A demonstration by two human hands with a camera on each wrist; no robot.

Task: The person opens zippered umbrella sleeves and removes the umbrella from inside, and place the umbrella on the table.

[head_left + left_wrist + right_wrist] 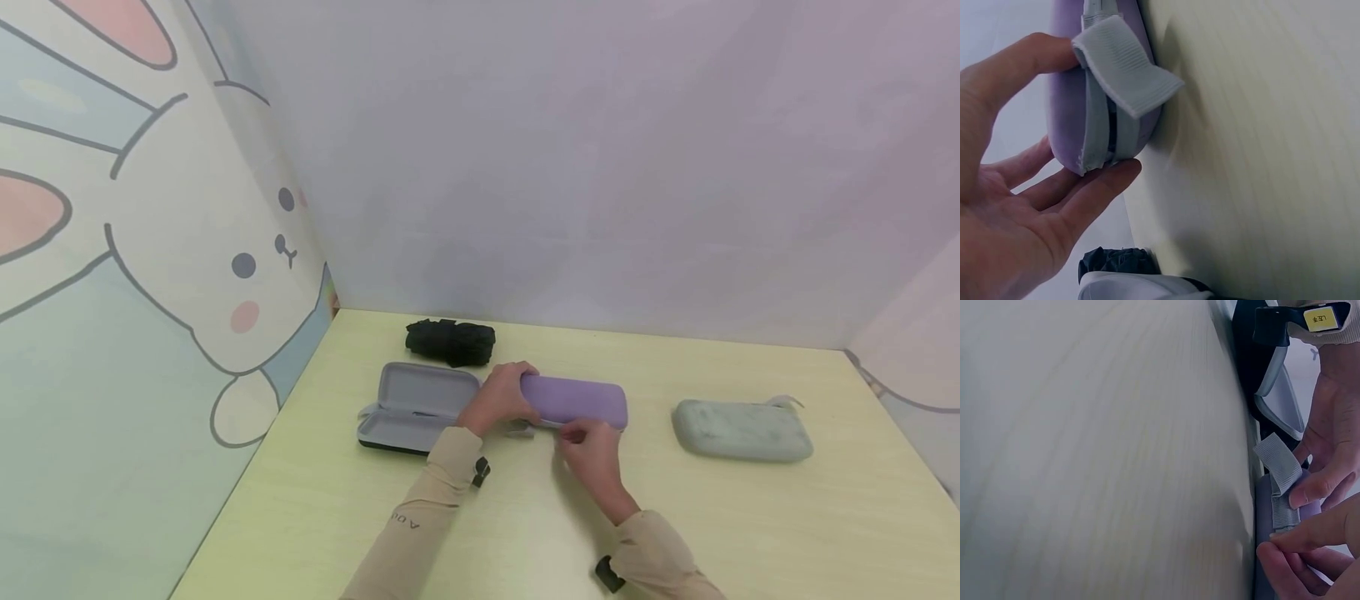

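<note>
1. Purple zip case (576, 402): we locate it on the table (525, 533), its long axis running roughly left to right, with the zip (551, 424) along the near long side.
2. Left hand (504, 396): we note it clamped on the case's left end, thumb beside the grey fabric tab (1125, 65).
3. Right hand (592, 457): we find thumb and forefinger together, pinched at the zip, near the left thumb. The case lies just beyond these fingertips; we judge that any pull follows the long axis. Both hands touch; neither is nearer.
4. Surroundings: we note the open grey case (429, 390) leftward, the folded black umbrella (450, 342) behind it, and the pale green case (742, 431) rightward.
</note>
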